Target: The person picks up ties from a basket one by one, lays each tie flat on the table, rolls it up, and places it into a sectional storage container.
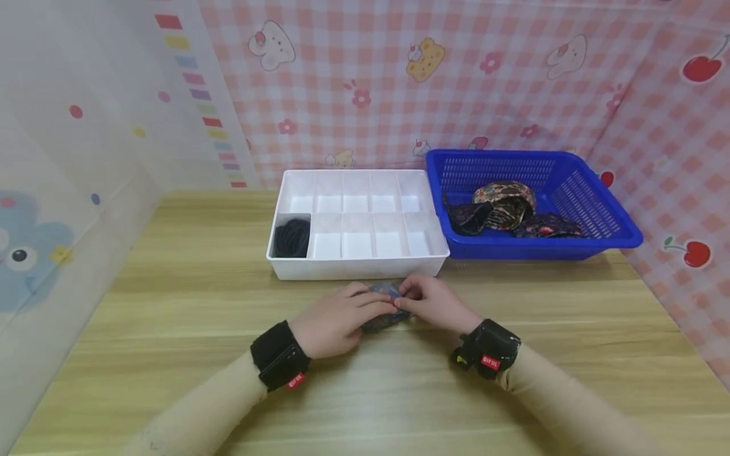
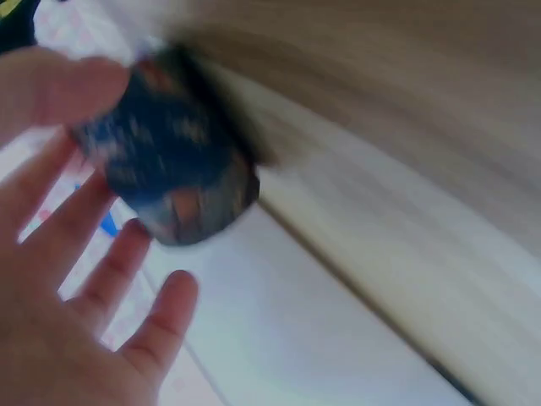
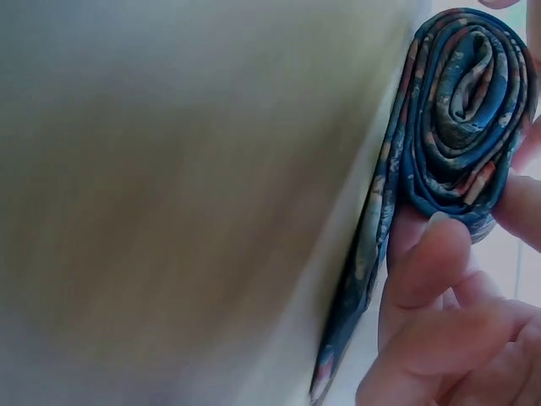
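Observation:
A blue floral necktie [image 1: 384, 308], partly rolled up, lies on the table just in front of the white box. In the right wrist view the necktie [image 3: 465, 118] shows its spiral edge, with a flat length trailing off along the tabletop. My left hand [image 1: 345, 316] holds the roll from the left; in the left wrist view its thumb lies against one side and some fingers against the other. The thumb and fingers of my right hand [image 1: 436, 304] pinch the roll at its right side. The hands cover part of the necktie in the head view.
Behind the hands stands a white divided box [image 1: 359, 268], a black coiled bundle [image 1: 293, 239] in its front left compartment. To its right a blue basket [image 1: 604, 237] holds several patterned fabric pieces [image 1: 504, 204]. Printed cloths [image 1: 365, 76] hang at the back and sides of the wooden table [image 1: 188, 272].

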The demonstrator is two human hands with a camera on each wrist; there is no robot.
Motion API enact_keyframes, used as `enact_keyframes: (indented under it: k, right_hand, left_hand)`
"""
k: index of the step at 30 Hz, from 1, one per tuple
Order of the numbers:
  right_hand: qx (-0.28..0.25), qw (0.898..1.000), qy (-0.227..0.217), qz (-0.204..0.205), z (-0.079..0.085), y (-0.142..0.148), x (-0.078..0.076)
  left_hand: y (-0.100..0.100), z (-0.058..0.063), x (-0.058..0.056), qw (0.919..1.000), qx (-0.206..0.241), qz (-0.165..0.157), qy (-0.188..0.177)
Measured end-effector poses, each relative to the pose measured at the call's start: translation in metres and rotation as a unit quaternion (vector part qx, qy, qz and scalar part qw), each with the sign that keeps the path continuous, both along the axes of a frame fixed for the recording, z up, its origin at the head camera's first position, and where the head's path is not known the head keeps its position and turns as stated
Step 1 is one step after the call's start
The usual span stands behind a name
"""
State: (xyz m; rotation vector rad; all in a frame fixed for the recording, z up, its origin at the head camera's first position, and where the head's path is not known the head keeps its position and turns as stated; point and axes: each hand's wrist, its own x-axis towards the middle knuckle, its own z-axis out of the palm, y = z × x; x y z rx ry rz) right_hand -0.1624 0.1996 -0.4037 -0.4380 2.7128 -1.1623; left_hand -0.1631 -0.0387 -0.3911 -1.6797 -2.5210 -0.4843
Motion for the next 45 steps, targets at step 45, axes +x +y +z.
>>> enact_keyframes:
  k: [45]
  right_hand:
    - [-0.219, 0.965, -0.138, 0.036, -0.013, -0.022, -0.007]
  left_hand:
    - [-0.006, -0.007, -0.034, 0.9595, 0.017, 0.060, -0.275]
